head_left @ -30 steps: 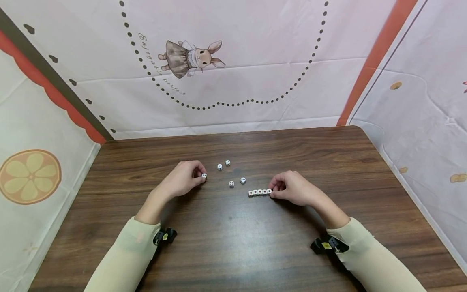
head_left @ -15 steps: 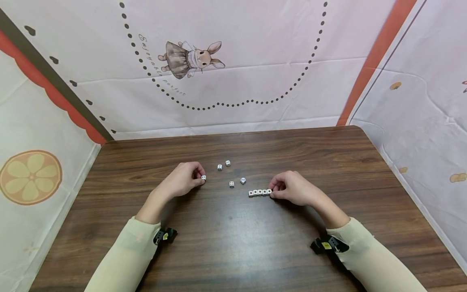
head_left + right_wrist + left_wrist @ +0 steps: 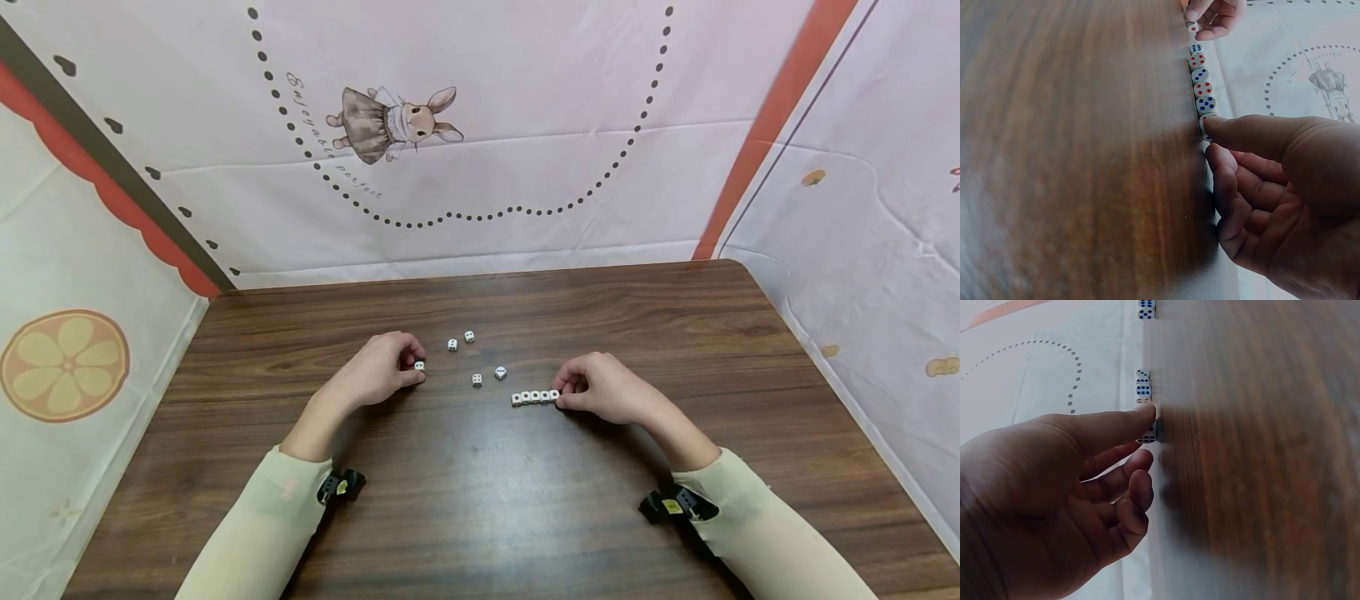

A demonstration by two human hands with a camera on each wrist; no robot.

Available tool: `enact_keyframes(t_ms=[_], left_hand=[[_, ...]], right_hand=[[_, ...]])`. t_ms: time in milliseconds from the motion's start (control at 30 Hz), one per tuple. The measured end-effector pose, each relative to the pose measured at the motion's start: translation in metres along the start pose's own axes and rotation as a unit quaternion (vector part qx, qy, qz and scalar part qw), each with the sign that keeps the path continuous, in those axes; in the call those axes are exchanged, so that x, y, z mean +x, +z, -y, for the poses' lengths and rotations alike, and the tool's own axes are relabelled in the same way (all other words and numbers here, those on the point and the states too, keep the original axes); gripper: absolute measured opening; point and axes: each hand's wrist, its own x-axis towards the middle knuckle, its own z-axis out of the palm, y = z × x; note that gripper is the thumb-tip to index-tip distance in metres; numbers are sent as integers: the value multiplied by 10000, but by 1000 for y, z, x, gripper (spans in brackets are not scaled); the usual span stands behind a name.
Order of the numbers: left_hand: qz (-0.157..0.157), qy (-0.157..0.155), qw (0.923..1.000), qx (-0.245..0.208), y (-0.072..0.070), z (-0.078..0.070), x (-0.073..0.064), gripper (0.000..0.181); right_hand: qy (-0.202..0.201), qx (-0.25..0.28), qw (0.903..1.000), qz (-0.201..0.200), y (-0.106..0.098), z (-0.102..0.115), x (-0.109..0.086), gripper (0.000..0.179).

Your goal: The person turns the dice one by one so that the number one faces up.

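Observation:
My left hand (image 3: pixel 378 368) pinches a small white die (image 3: pixel 419 366) between thumb and fingers, low over the wooden table, left of the loose dice. In the left wrist view the thumb (image 3: pixel 1116 427) covers part of that die, and its other fingers are bent. At the table's middle, my right hand (image 3: pixel 603 389) pinches the right-end die (image 3: pixel 554 396) of a straight row of white dice (image 3: pixel 526 398), set side by side with single red dots on top. The right wrist view shows the thumb (image 3: pixel 1254 132) across this end die, partly hiding it.
Between the hands lie several loose dice: two at the back, one white die (image 3: pixel 452 345) and another die (image 3: pixel 469 337), and closer in a die (image 3: pixel 477 380) and a tilted-looking die (image 3: pixel 501 372). A printed cloth (image 3: pixel 525 167) hangs behind the wooden table (image 3: pixel 480 517).
The die in my left hand has shifted slightly down between the fingertips, and the fingers have moved a little. My right hand and the row stay in place.

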Motion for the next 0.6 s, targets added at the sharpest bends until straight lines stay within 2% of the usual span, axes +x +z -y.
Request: enact_keyframes(t_ms=[267, 600], left_hand=[[19, 42, 9999, 122, 2, -1, 2, 10], [-2, -57, 10000, -22, 2, -2, 1, 8]], right_hand=[[-7, 19, 10000, 0, 0, 0, 0, 7], [34, 8, 10000, -12, 0, 0, 0, 7]])
